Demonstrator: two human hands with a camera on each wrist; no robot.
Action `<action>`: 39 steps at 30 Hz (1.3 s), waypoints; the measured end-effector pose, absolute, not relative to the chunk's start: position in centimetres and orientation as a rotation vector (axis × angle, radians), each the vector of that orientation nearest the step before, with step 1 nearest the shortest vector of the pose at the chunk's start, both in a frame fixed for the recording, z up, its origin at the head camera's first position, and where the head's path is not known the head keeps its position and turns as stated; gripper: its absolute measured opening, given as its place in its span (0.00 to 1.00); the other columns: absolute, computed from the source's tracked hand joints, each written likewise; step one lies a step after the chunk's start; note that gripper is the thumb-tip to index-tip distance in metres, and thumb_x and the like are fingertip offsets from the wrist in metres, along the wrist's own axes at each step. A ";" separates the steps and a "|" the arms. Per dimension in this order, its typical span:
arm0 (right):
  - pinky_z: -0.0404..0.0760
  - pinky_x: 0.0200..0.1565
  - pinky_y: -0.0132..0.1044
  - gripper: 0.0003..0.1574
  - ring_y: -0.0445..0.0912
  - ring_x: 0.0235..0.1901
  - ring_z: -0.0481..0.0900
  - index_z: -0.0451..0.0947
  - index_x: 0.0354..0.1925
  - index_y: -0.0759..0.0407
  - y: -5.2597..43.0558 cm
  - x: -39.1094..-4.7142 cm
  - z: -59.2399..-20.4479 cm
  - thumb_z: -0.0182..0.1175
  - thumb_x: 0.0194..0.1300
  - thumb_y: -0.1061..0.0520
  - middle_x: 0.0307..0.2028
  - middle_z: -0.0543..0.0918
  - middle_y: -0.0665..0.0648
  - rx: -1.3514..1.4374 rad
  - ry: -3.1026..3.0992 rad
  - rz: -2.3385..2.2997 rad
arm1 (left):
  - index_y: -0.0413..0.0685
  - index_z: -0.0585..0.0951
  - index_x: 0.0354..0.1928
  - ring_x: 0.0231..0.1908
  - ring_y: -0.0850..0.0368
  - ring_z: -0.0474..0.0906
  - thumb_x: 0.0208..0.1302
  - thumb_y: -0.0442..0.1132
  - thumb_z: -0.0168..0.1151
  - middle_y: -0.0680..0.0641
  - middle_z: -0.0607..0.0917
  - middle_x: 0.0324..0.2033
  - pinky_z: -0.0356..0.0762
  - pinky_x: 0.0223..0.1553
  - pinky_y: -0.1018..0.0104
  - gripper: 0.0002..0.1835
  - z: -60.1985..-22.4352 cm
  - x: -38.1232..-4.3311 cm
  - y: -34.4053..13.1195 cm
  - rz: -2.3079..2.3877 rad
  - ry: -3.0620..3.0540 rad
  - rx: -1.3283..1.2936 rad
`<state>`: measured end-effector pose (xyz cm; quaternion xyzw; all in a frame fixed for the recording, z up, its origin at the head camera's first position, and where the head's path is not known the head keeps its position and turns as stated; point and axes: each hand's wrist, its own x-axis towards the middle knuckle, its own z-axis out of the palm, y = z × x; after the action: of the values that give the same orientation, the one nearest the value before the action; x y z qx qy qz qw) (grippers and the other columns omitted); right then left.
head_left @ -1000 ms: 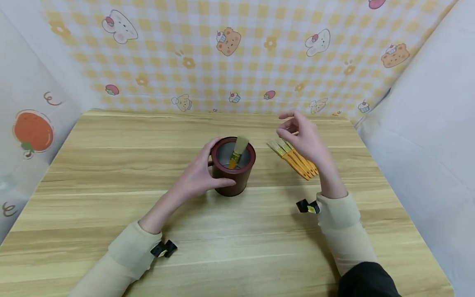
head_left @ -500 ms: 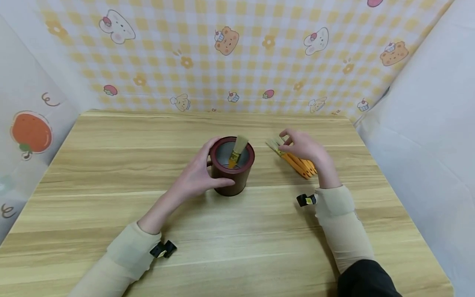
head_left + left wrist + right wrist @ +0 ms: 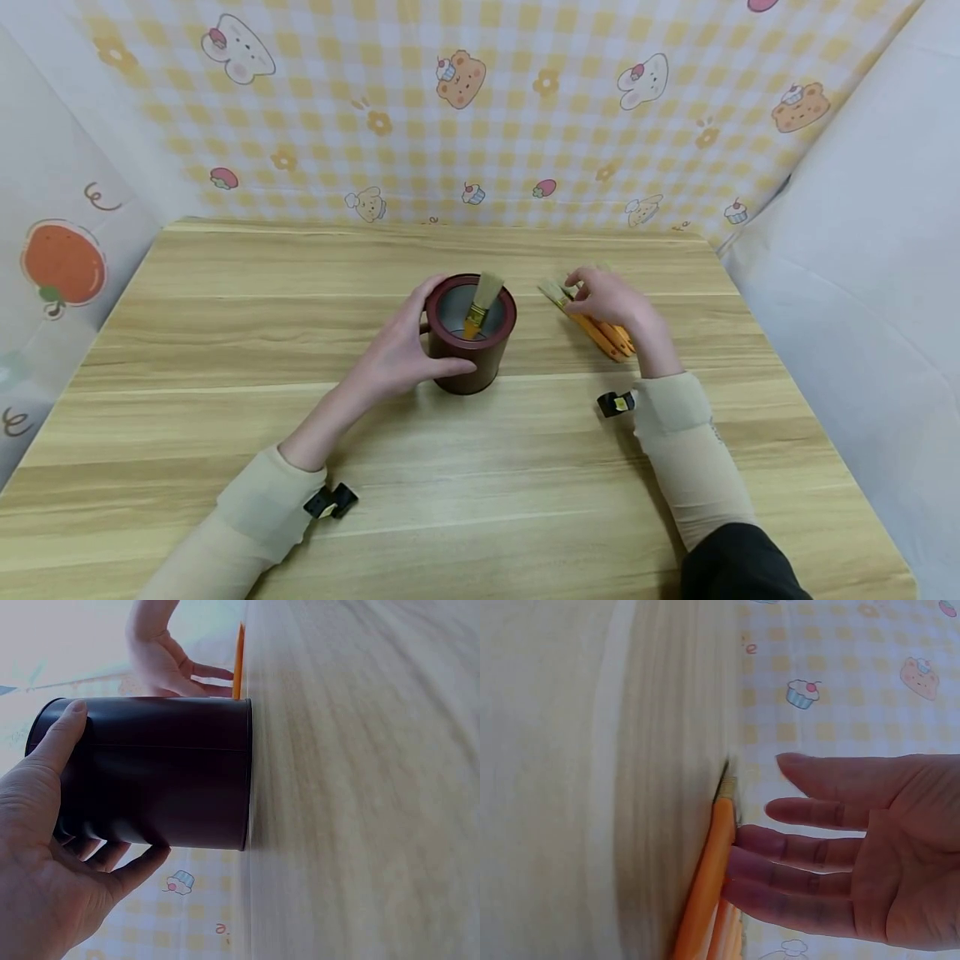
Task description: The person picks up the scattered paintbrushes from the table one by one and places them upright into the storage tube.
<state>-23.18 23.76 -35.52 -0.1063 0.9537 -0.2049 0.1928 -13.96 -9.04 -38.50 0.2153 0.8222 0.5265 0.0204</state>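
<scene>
My left hand (image 3: 393,354) grips a dark brown pen holder (image 3: 483,362) standing upright on the table, with the thumb on the near side. In the left wrist view, the holder's dark wall (image 3: 165,772) lies between thumb and fingers. One flat paintbrush (image 3: 489,292) leans inside the holder, bristles up. To the right, my right hand (image 3: 609,300) is over several paintbrushes (image 3: 596,333) lying on the table, partly covering them. In the right wrist view, its fingers reach out loosely beside the orange brush handles (image 3: 705,892); some fingertips seem to touch them.
The wooden table (image 3: 465,483) ends at the back against a yellow checked cloth (image 3: 510,142) with cartoon prints. White cloth sides (image 3: 862,275) border it on the left and right.
My right hand has come down from above the paintbrushes to them, and the brushes at the right have shifted slightly. The left hand and the pen holder have stayed still.
</scene>
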 end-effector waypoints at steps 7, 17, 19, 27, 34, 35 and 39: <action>0.82 0.51 0.51 0.31 0.58 0.48 0.81 0.73 0.65 0.70 23.1 -23.3 -36.4 0.67 0.64 0.65 0.50 0.84 0.69 -0.356 2.716 -0.452 | 0.61 0.55 0.80 0.71 0.52 0.69 0.47 0.46 0.86 0.51 0.69 0.72 0.78 0.68 0.48 0.62 -38.4 -13.9 -9.0 1.622 2.555 0.672; 0.76 0.45 0.45 0.30 0.53 0.39 0.73 0.75 0.60 0.70 22.6 -23.4 -37.1 0.64 0.59 0.70 0.40 0.81 0.62 -0.398 2.746 -0.438 | 0.59 0.56 0.80 0.70 0.52 0.69 0.46 0.47 0.86 0.51 0.69 0.72 0.78 0.68 0.47 0.61 -38.4 -14.0 -9.1 1.623 2.553 0.676; 0.76 0.45 0.45 0.31 0.53 0.40 0.74 0.74 0.62 0.70 22.6 -23.4 -37.2 0.64 0.59 0.70 0.41 0.81 0.62 -0.393 2.741 -0.439 | 0.58 0.56 0.80 0.71 0.52 0.69 0.47 0.47 0.86 0.51 0.69 0.72 0.78 0.68 0.46 0.62 -38.4 -13.9 -9.1 1.625 2.551 0.679; 0.79 0.49 0.51 0.26 0.58 0.44 0.78 0.73 0.59 0.69 22.4 -23.1 -36.5 0.60 0.62 0.70 0.46 0.82 0.68 -0.401 2.784 -0.505 | 0.62 0.55 0.80 0.71 0.52 0.68 0.47 0.47 0.86 0.52 0.69 0.73 0.77 0.69 0.46 0.61 -38.5 -14.0 -9.0 1.641 2.531 0.679; 0.81 0.45 0.49 0.22 0.60 0.43 0.81 0.69 0.60 0.68 21.9 -22.4 -34.2 0.59 0.71 0.66 0.46 0.81 0.70 -0.328 2.887 -0.881 | 0.65 0.56 0.79 0.71 0.53 0.68 0.46 0.48 0.86 0.53 0.69 0.72 0.77 0.69 0.48 0.61 -38.4 -13.9 -9.0 1.643 2.530 0.662; 0.81 0.45 0.47 0.22 0.60 0.44 0.81 0.70 0.61 0.68 21.8 -22.2 -33.9 0.59 0.71 0.65 0.46 0.81 0.69 -0.318 2.911 -0.941 | 0.65 0.56 0.79 0.71 0.53 0.68 0.46 0.48 0.86 0.53 0.69 0.72 0.77 0.69 0.48 0.61 -38.4 -13.9 -9.0 1.643 2.529 0.658; 0.81 0.43 0.36 0.22 0.57 0.43 0.82 0.71 0.61 0.67 21.1 -21.4 -32.6 0.62 0.71 0.65 0.43 0.81 0.66 -0.307 3.017 -1.210 | 0.65 0.56 0.79 0.72 0.53 0.68 0.47 0.48 0.86 0.52 0.69 0.72 0.77 0.69 0.48 0.61 -38.4 -13.9 -9.0 1.643 2.528 0.656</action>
<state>-21.41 21.13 -32.61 -0.0938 0.9223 -0.3698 -0.0617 -13.88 -9.04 -38.41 0.2125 0.8190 0.5323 0.0277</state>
